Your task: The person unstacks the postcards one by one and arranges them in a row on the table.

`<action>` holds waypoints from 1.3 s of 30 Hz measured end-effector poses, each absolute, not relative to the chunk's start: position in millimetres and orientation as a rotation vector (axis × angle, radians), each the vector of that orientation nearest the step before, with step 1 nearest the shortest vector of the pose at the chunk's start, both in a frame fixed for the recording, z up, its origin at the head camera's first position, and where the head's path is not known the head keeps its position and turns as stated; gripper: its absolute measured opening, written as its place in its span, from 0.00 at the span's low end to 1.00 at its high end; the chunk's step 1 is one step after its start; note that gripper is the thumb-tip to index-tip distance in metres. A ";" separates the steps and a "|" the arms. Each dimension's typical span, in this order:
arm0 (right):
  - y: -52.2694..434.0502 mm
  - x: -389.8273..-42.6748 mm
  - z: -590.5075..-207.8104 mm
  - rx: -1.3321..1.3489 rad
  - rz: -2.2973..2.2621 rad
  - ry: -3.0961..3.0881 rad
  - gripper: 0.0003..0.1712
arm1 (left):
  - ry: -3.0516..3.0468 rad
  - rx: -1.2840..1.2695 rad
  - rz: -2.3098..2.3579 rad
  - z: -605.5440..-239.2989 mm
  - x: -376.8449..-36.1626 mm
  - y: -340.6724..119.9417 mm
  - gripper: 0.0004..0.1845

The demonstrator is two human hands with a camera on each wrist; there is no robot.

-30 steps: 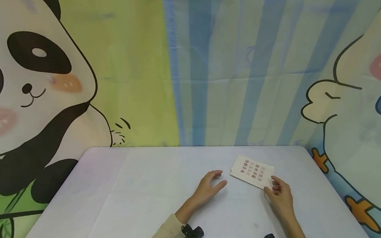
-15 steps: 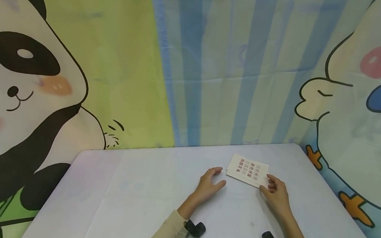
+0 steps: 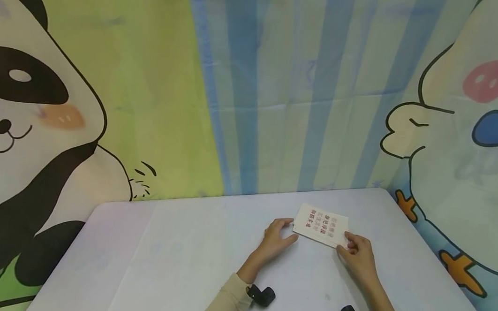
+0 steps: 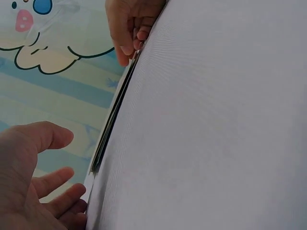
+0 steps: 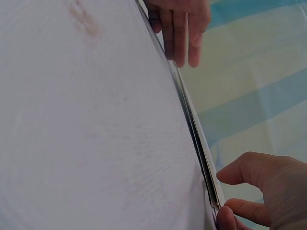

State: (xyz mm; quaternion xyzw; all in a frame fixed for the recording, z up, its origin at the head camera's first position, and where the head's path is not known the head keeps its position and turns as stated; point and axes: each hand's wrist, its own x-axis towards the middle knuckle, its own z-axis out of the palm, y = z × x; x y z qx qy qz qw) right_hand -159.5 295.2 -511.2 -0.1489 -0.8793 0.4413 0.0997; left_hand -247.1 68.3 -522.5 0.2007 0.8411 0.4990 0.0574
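A thin cream booklet (image 3: 321, 224) with red and dark printed characters lies flat on the white table (image 3: 176, 255), right of the middle. My left hand (image 3: 279, 233) rests on the table with relaxed fingers, and its fingertips touch the booklet's left edge. My right hand (image 3: 352, 251) has its fingertips on the booklet's near right corner. The left wrist view shows the booklet (image 4: 114, 112) edge-on, with my left hand (image 4: 36, 184) below it and my right hand (image 4: 130, 26) at its far end. In the right wrist view my right hand (image 5: 261, 194) sits at the booklet's (image 5: 194, 132) corner, thumb raised above it.
A cartoon cloth backdrop (image 3: 252, 90) with a panda hangs right behind the table's far edge and wraps along the right side (image 3: 462, 195). Black camera mounts (image 3: 262, 294) sit at both wrists. Bare tabletop stretches to the left.
The gap between my left hand and the booklet has closed, and its fingertips now touch the left edge. My right hand stays at the near right corner. The head view drifted right.
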 end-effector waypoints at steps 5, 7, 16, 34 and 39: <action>294.8 -158.5 -513.7 -0.452 1.288 -2.618 0.31 | 2.613 0.672 1.523 -528.7 -252.0 78.0 0.23; 294.4 -158.9 -513.5 -0.452 1.297 -2.625 0.31 | 2.681 0.707 1.500 -529.8 -253.4 79.8 0.23; 296.1 -161.8 -510.4 -0.466 1.299 -2.616 0.33 | 2.706 0.710 1.482 -529.0 -258.8 83.7 0.22; 290.4 -161.2 -511.0 -0.490 1.372 -2.573 0.29 | 2.697 0.668 1.495 -528.4 -258.7 75.2 0.19; 290.3 -159.5 -511.4 -0.585 1.401 -2.473 0.25 | 2.670 0.668 1.539 -530.2 -259.2 74.7 0.18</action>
